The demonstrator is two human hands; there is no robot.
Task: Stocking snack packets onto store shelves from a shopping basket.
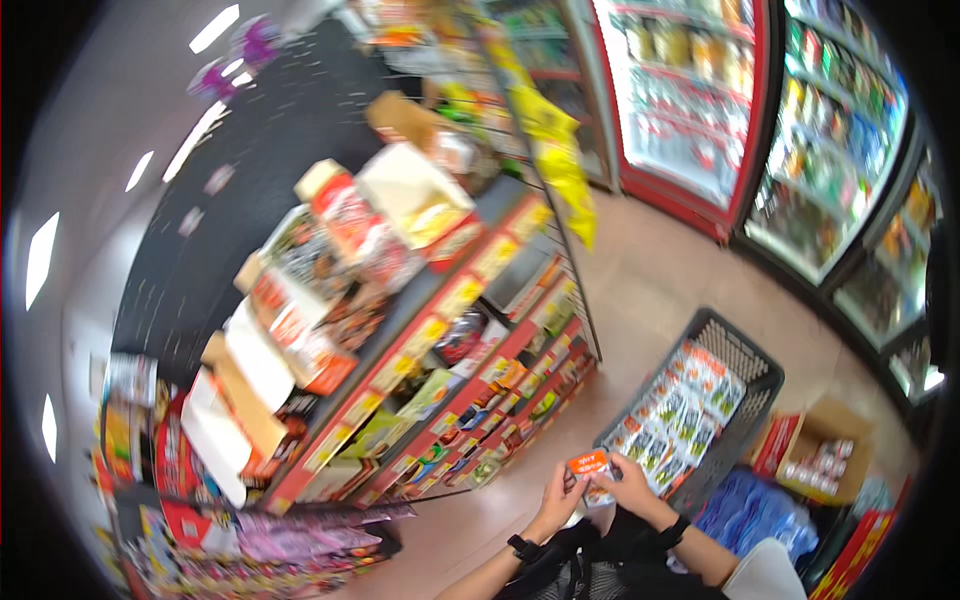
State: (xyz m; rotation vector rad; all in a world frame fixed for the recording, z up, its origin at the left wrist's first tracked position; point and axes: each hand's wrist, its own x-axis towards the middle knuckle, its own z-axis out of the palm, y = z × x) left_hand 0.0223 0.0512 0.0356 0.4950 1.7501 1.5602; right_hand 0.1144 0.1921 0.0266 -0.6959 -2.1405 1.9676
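Note:
A small packet (588, 462) with an orange-red top band and white lettering is held up before my body. My left hand (556, 496) pinches its left side, while my right hand (636, 484) grips the right side. Part of the packet's lower half is covered by my fingers. Just beyond my hands is a dark grey plastic shopping basket (744, 357) with perforated walls. Rows of similar white, orange and green packets (675, 424) lie inside it. Each wrist bears a black band.
A tiered store shelf (420, 341) with open cartons (255, 367) runs along the left. Lit drink coolers (686, 120) line the far right. An open cardboard box (836, 427) holding cans and blue shrink-wrapped bottles (757, 517) stand right of the basket. Yellow bags (551, 142) hang at the shelf end.

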